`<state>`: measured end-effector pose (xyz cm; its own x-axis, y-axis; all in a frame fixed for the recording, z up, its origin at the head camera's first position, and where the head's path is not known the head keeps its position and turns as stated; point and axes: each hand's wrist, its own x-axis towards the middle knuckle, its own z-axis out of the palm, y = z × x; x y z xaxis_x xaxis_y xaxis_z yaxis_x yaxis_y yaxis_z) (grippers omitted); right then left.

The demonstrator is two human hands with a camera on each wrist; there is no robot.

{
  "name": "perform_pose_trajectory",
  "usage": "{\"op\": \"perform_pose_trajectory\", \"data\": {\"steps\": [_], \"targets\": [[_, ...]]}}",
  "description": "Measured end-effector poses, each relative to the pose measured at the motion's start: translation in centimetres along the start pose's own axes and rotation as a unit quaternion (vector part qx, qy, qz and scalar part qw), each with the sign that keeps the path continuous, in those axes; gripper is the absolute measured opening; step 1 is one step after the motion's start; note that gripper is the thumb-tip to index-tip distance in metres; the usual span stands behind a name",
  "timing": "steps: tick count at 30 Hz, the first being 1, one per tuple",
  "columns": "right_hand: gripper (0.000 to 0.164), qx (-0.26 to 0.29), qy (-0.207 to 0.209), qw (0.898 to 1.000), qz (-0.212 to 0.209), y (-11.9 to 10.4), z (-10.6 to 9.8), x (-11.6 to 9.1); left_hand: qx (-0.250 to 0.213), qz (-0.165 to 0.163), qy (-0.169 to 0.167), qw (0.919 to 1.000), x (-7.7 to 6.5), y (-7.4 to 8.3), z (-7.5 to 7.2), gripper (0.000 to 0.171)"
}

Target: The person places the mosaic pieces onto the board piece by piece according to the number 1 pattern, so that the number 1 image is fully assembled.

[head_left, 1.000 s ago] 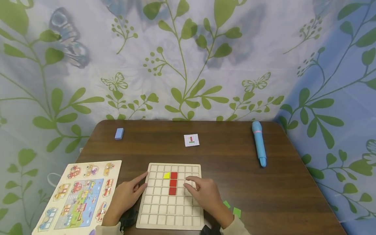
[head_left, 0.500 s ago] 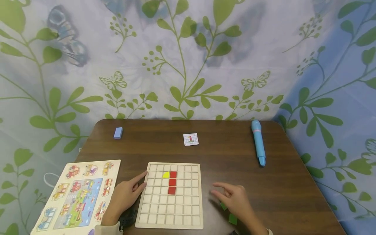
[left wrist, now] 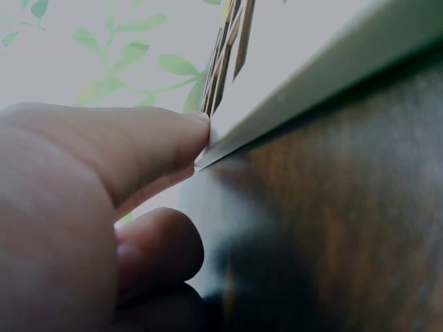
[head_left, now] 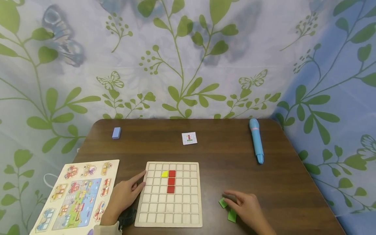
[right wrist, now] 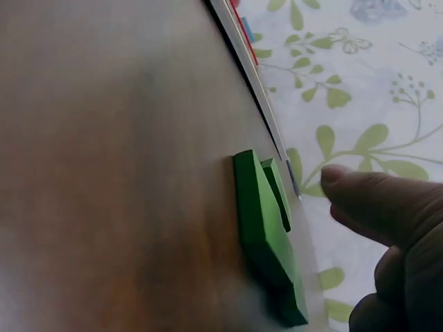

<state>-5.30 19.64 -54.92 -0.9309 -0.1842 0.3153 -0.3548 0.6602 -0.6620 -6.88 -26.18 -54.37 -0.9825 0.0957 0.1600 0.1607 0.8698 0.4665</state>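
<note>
A wooden grid board (head_left: 164,209) lies before me, with three red square tiles (head_left: 171,181) in one column and a yellow piece (head_left: 164,174) beside the top one. My left hand (head_left: 124,197) touches the board's left edge with index finger and thumb, its fingertip against the rim (left wrist: 297,90) in the left wrist view. To the right of the board, my right hand (head_left: 248,207) hovers over green tiles (head_left: 232,216), thumb and index finger apart. In the right wrist view the green tiles (right wrist: 259,221) lie on the table, clear of the fingers (right wrist: 374,197).
Left of the board lies a vehicle picture puzzle (head_left: 79,202). At the back are a small blue block (head_left: 116,133), a card with a grid pattern (head_left: 189,138) and a blue microphone-shaped object (head_left: 257,140). A patterned cloth (head_left: 182,65) hangs behind the table.
My right hand has moved from above the board to the right, down to the green tiles. My left hand has stayed at the board's left edge.
</note>
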Motion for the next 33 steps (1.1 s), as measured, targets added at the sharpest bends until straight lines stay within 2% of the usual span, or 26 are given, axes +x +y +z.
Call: {"op": "perform_pose_trajectory", "data": {"steps": [11,16,22,26,33], "targets": [[0.024,-0.031,0.0,0.996,0.084,1.1,-1.4,-2.6,-0.001,0.017,0.017,0.9997,0.0,0.0,-0.1,0.045],[0.022,-0.044,-0.046,0.99,0.129,1.1,-2.3,-3.0,0.004,0.03,0.031,0.9991,-0.1,-0.2,-0.1,0.045],[0.026,-0.049,-0.091,0.978,0.18,0.8,-3.3,-3.3,-0.005,0.016,0.01,0.9998,0.0,-0.2,-0.1,0.045],[0.027,-0.04,-0.097,0.979,0.177,0.8,-3.4,-3.3,-0.008,0.009,0.007,0.9999,-0.1,-0.1,-0.1,0.045],[0.026,-0.033,-0.097,0.986,0.131,1.1,-3.4,-3.6,-0.006,0.012,0.013,0.9998,-0.1,-0.1,0.0,0.045]]}}
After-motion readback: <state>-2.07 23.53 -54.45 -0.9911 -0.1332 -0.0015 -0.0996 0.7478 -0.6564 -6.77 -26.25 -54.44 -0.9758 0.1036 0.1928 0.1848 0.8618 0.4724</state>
